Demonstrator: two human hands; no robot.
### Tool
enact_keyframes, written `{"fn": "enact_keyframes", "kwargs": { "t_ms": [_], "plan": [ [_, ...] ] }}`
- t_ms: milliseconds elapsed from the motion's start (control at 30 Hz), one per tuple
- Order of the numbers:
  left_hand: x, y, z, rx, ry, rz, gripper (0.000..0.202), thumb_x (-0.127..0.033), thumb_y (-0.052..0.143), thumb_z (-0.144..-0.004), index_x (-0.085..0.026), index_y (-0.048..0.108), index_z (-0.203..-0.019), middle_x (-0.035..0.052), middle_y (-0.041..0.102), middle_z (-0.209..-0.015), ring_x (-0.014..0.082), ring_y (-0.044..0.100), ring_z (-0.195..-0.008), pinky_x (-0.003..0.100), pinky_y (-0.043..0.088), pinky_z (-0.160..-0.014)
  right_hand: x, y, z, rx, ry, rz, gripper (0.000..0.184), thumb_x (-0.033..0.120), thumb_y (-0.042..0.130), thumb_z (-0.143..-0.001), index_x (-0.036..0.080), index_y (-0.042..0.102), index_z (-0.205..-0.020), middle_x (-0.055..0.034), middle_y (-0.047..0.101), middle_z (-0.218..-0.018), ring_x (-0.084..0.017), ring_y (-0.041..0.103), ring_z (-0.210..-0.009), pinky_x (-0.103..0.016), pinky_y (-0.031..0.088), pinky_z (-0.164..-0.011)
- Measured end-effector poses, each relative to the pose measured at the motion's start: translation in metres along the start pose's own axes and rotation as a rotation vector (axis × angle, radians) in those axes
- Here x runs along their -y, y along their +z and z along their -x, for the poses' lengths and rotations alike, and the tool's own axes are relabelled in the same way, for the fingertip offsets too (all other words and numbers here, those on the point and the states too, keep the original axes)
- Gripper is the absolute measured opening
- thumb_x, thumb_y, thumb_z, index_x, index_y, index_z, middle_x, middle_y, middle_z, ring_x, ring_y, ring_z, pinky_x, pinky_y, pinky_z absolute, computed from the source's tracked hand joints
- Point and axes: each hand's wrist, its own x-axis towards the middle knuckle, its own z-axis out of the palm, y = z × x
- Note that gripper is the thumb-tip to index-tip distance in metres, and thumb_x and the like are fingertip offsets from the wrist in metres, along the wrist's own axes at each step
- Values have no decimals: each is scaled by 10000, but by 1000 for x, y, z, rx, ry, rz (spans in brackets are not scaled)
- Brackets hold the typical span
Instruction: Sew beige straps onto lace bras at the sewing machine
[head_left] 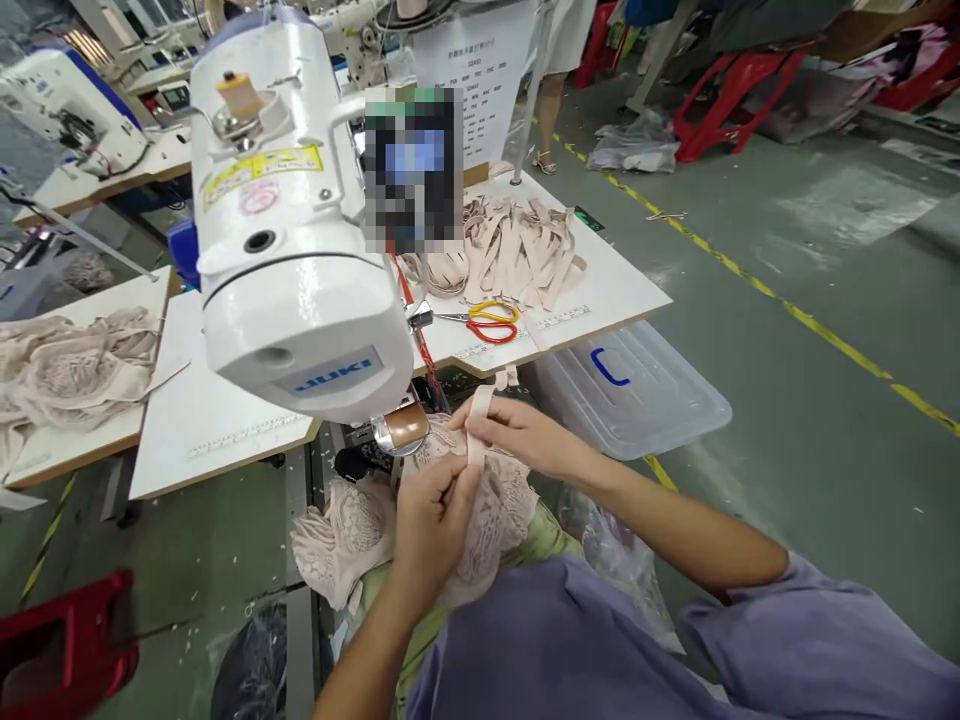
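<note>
My left hand [439,505] is closed, pinching the lower end of a beige strap [477,430]. Higher up, the fingers of my right hand [510,425] pinch the same strap, which curls over near the fingertips. Beneath both hands a beige lace bra [484,520] is spread across my lap, with one cup [356,525] to the left. Just left of my hands is the lower part of a white sewing machine [300,300]. Whether the strap joins the bra is hidden by my fingers.
Scissors [491,322] with red and yellow handles lie on the white table [622,285], near a heap of beige straps [525,245]. A lidded plastic box [637,390] stands below at right. More lace bras [82,370] are piled at left. A red stool [731,105] stands farther back.
</note>
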Motion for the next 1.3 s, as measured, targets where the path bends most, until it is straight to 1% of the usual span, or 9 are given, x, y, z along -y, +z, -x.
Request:
{"fn": "enact_keyframes", "kwargs": {
  "t_ms": [133,233,367,533,633,800,1000,1133,1300],
  "plan": [
    [22,-14,-7,-265,276,-374,304,-136,534,-949,-191,675,-1213,73,742,-1149,169,690,-1045,239,504,-883,8,-10,-28,-29,-13,68,347,501,662,-870,161,712,-920,48,516,-543,-76,441,-475,-217,341,-470],
    [39,-23,-10,-356,263,-581,335,-125,532,-949,-183,666,-1250,111,702,-1209,183,674,-1060,245,507,-819,15,-10,-49,156,14,79,307,461,688,-855,156,676,-887,11,628,-665,-99,580,-593,-216,448,-549],
    [41,-30,-10,-308,82,-620,310,-251,527,-967,-188,697,-1219,103,672,-995,149,638,-763,240,458,-611,22,-7,-65,280,13,125,248,392,690,-851,151,642,-884,-5,662,-744,-114,636,-664,-234,507,-607],
    [40,-47,-10,-40,-108,-466,389,-334,460,-993,-226,612,-1335,4,668,-708,128,587,-576,226,420,-558,22,2,-78,126,-61,206,182,313,700,-809,172,601,-867,25,625,-696,-115,624,-632,-246,493,-603],
    [48,-56,-10,49,-128,-446,416,-358,470,-987,-257,569,-1379,-29,643,-642,114,533,-505,221,383,-535,19,10,-85,46,-183,299,142,290,667,-811,182,577,-831,36,602,-679,-120,589,-627,-260,469,-616],
    [48,-55,-10,46,-221,-311,458,-410,481,-983,-246,540,-1407,-81,436,-478,109,420,-414,215,313,-459,14,18,-99,-68,-386,547,101,280,625,-822,186,606,-853,-15,623,-840,-165,564,-761,-295,432,-694],
    [38,-45,-11,-96,-232,-143,428,-413,539,-946,-225,619,-1322,30,664,-689,198,639,-653,289,504,-591,7,19,-111,-54,-474,616,72,177,583,-767,195,514,-778,-42,561,-964,-176,517,-794,-313,403,-711],
    [36,-44,-12,-142,-230,-95,392,-404,557,-935,-242,650,-1280,67,710,-843,236,675,-839,334,544,-715,10,20,-112,-39,-471,645,89,165,579,-770,198,497,-768,-43,545,-957,-184,510,-832,-314,400,-729],
    [26,-44,-12,-95,-370,11,423,-448,551,-938,-229,614,-1294,-23,528,-587,152,519,-522,256,404,-500,13,19,-112,-12,-458,621,78,149,599,-774,194,537,-785,-46,558,-986,-184,516,-835,-323,407,-737]
  ]
}}
